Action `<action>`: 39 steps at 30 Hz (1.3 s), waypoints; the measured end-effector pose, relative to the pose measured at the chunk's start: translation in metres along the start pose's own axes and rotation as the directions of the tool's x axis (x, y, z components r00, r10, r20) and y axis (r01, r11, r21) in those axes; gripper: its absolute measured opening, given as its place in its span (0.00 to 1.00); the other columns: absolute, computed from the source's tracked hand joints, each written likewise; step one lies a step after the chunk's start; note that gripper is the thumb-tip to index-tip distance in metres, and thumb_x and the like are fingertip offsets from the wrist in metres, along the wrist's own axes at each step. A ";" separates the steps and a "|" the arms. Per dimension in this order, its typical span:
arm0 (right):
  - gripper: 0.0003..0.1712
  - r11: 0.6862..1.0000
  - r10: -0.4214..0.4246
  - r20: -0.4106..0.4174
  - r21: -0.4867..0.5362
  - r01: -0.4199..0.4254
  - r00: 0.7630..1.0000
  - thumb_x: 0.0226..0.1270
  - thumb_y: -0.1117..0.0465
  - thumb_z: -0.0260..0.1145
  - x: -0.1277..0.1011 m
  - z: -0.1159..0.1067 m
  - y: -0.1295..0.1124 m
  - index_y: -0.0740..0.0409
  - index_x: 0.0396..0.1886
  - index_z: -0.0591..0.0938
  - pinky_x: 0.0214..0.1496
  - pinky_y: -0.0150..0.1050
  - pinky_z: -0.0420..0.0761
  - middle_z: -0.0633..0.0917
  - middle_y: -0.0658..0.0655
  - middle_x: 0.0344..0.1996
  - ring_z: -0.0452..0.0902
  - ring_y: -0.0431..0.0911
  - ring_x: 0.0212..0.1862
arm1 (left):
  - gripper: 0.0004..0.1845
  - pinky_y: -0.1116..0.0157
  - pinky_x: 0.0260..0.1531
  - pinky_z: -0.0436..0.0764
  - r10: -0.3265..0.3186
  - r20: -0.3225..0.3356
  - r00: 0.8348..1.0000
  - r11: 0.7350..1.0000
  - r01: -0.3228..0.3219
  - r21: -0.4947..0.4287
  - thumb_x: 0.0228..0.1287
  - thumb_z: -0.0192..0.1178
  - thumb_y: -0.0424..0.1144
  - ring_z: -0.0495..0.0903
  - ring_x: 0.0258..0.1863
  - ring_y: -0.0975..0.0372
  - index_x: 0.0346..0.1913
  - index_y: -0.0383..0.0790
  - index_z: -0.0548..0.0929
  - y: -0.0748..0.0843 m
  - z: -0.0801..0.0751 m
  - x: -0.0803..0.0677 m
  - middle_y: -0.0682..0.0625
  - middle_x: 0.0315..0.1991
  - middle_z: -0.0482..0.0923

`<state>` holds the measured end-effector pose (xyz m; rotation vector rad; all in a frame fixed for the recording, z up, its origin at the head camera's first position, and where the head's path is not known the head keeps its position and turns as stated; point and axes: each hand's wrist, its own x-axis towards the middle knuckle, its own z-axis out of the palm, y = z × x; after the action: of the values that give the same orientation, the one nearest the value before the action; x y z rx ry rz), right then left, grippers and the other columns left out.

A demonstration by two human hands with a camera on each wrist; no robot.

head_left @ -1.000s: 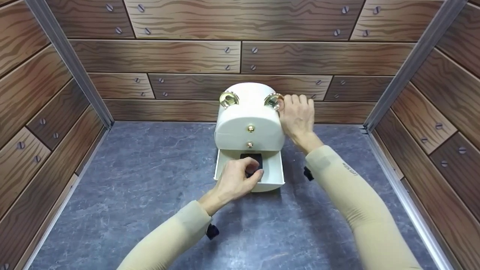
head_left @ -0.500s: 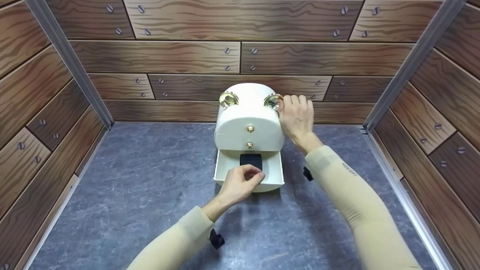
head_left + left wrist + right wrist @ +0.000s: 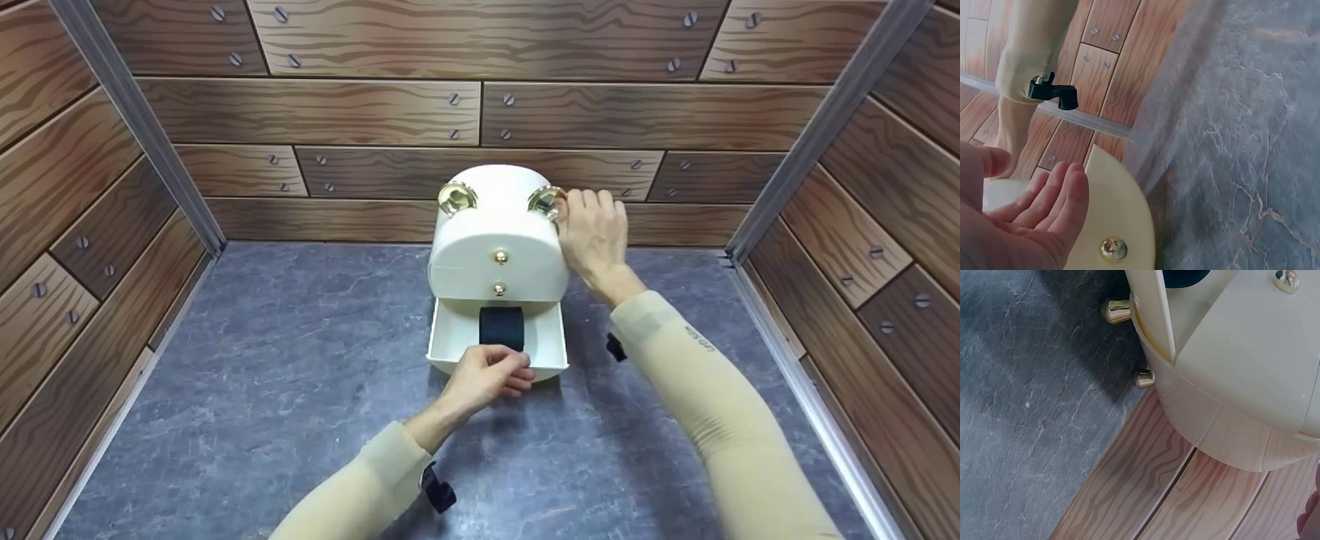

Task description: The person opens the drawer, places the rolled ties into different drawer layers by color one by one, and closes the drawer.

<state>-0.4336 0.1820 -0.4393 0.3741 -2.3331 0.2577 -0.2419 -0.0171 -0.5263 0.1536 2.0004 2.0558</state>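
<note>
A white box (image 3: pixel 495 217) with a rounded top has its bottom drawer (image 3: pixel 546 337) pulled out. Inside the drawer lies a dark navy, roll-shaped object (image 3: pixel 501 324). My left hand (image 3: pixel 484 379) is at the drawer's front edge, fingers loosely bent and holding nothing; the left wrist view shows them beside the cream drawer front (image 3: pixel 1126 202) with its gold knob (image 3: pixel 1113 249). At the box's upper right, my right hand (image 3: pixel 596 232) grips the gold ring-shaped fitting (image 3: pixel 546 201); its fingertips are hidden in the head view, and only a bit of it enters the right wrist view.
A second gold fitting (image 3: pixel 457 198) sits at the box's upper left. Two gold knobs (image 3: pixel 500 257) are on the upper front. The box stands on a grey marbled surface (image 3: pixel 315 360), close to the wood-patterned back wall (image 3: pixel 337 217); similar walls rise at both sides.
My left hand has drawn back from over the dark roll to the drawer's front edge, its fingers loosening, and more of the roll shows. The right hand has stayed in place.
</note>
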 end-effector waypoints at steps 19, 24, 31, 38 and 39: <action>0.25 1.000 0.001 0.006 -0.001 -0.001 1.000 0.92 0.49 0.49 0.000 0.000 0.001 0.65 0.43 0.81 0.49 0.62 0.80 0.89 0.70 0.41 0.83 0.69 0.46 | 0.28 0.62 0.47 0.95 -0.270 0.149 0.951 0.874 0.307 -0.377 0.82 0.59 0.48 0.94 0.41 0.59 0.66 0.23 0.82 -0.033 0.005 -0.005 0.43 0.46 0.94; 0.25 1.000 -0.002 -0.002 -0.002 0.002 1.000 0.92 0.49 0.50 -0.001 0.000 0.001 0.65 0.43 0.82 0.48 0.62 0.79 0.89 0.70 0.40 0.83 0.69 0.46 | 0.28 0.62 0.48 0.94 -0.317 0.177 0.932 0.826 0.363 -0.431 0.83 0.57 0.48 0.93 0.44 0.57 0.66 0.24 0.82 -0.042 0.003 -0.006 0.41 0.49 0.93; 0.26 1.000 0.002 0.006 -0.005 -0.002 1.000 0.93 0.48 0.49 -0.001 0.001 0.001 0.65 0.43 0.81 0.50 0.63 0.79 0.89 0.70 0.41 0.83 0.69 0.46 | 0.30 0.63 0.49 0.93 -0.372 0.202 0.906 0.770 0.422 -0.478 0.85 0.53 0.51 0.91 0.45 0.57 0.67 0.24 0.81 -0.054 0.004 -0.007 0.42 0.48 0.91; 0.25 1.000 0.009 0.004 -0.007 -0.009 1.000 0.92 0.48 0.50 0.000 0.001 0.001 0.64 0.43 0.81 0.53 0.63 0.77 0.89 0.69 0.40 0.82 0.69 0.46 | 0.33 0.61 0.53 0.92 -0.384 0.146 0.912 0.758 0.401 -0.514 0.86 0.50 0.52 0.89 0.48 0.56 0.71 0.22 0.76 -0.056 0.004 -0.008 0.40 0.52 0.88; 0.25 1.000 0.011 0.004 -0.007 -0.011 1.000 0.92 0.48 0.50 0.000 0.000 0.001 0.64 0.43 0.81 0.53 0.63 0.77 0.89 0.69 0.40 0.82 0.69 0.46 | 0.34 0.61 0.53 0.92 -0.386 0.132 0.913 0.758 0.396 -0.519 0.87 0.50 0.53 0.89 0.49 0.55 0.71 0.22 0.76 -0.056 0.004 -0.007 0.40 0.53 0.88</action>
<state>-0.4342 0.1825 -0.4396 0.3588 -2.3399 0.2537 -0.2278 -0.0146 -0.5809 -0.3338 1.2223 2.2062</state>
